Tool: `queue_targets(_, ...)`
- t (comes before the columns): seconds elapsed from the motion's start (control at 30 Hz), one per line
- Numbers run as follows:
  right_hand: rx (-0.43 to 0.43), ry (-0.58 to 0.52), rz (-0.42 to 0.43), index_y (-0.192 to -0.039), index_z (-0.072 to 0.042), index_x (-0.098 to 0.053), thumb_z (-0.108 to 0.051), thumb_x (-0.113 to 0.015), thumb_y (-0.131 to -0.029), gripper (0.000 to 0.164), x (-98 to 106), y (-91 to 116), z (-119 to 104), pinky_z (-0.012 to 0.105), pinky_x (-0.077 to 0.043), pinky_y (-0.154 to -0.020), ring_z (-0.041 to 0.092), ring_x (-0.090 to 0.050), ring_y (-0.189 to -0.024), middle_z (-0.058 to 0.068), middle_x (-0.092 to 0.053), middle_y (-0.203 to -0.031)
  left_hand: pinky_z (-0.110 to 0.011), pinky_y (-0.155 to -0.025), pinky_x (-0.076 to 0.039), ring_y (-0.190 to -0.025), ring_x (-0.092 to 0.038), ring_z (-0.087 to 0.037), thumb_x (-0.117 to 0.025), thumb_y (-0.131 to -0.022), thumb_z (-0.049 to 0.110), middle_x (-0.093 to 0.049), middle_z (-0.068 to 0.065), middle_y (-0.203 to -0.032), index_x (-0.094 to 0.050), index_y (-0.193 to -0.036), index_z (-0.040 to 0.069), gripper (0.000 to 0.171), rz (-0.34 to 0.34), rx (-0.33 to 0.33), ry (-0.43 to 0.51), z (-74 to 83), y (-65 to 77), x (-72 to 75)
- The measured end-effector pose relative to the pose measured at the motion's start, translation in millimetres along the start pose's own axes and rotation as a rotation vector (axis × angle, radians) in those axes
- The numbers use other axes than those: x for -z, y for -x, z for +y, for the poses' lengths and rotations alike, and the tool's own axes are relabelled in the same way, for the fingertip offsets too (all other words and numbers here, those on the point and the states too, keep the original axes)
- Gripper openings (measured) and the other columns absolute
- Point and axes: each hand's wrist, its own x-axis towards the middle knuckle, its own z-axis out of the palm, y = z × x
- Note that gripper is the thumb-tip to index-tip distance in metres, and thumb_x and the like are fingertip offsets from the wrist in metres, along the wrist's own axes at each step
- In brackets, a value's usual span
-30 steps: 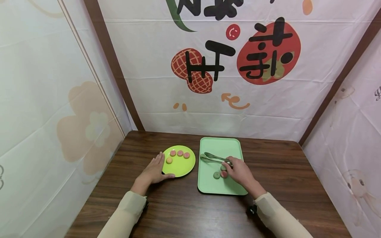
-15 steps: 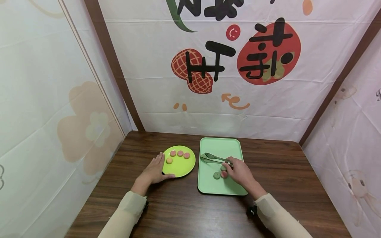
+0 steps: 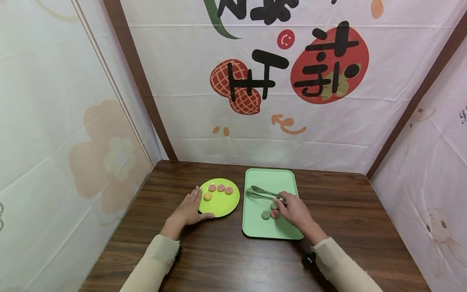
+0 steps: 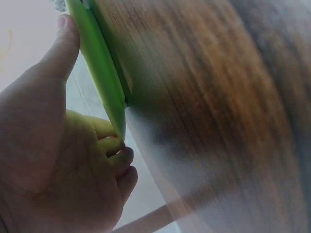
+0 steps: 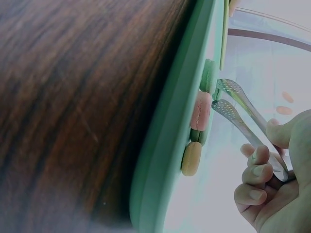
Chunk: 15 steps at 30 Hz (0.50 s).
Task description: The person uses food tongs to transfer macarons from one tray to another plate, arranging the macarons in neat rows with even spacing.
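Note:
My left hand [image 3: 189, 207] rests at the left rim of a yellow-green plate [image 3: 222, 209], thumb along the near edge and fingers nearly straight. Several macarons lie on that plate: pink ones [image 3: 221, 188] in a row and a yellow one [image 3: 207, 197]. My right hand [image 3: 293, 209] holds metal tongs [image 3: 268, 192] over a light green tray [image 3: 255, 227]. Their perforated tips are at a green macaron [image 3: 249, 190] by the tray's left edge. Nearer the hand lie a pink macaron [image 3: 275, 213] and green macarons [image 3: 265, 215]. A yellow macaron [image 5: 192, 158] shows in the right wrist view, hidden from the head view.
Plate and tray stand side by side on a dark wooden table [image 3: 226, 255], with a narrow strip of wood between them. The tray has a raised rim. A printed white curtain [image 3: 197, 121] hangs behind the table, and further sheets flank both sides.
The tongs' tips have shifted very slightly to the right and away from the person. Both hands otherwise keep their places.

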Motion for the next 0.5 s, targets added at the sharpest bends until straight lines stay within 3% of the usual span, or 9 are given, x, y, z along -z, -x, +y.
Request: queue_targets(0.5,0.021,-0.004,0.025,-0.124,-0.002,-0.074,-0.026,-0.072,-0.106,0.03,0.9,-0.4,-1.9,0.046,-0.061,-0.072,0.023,-0.074,-0.088,0.012,-0.077,-0.106,-0.055,-0.134,-0.014,-0.164,-0.011,-0.045,-0.071,-0.093,0.072,-0.004,-0.03,-0.176,-0.009,-0.167,-0.011,0.127,0.002,-0.004,0.0,0.3,0.7,-0.9)
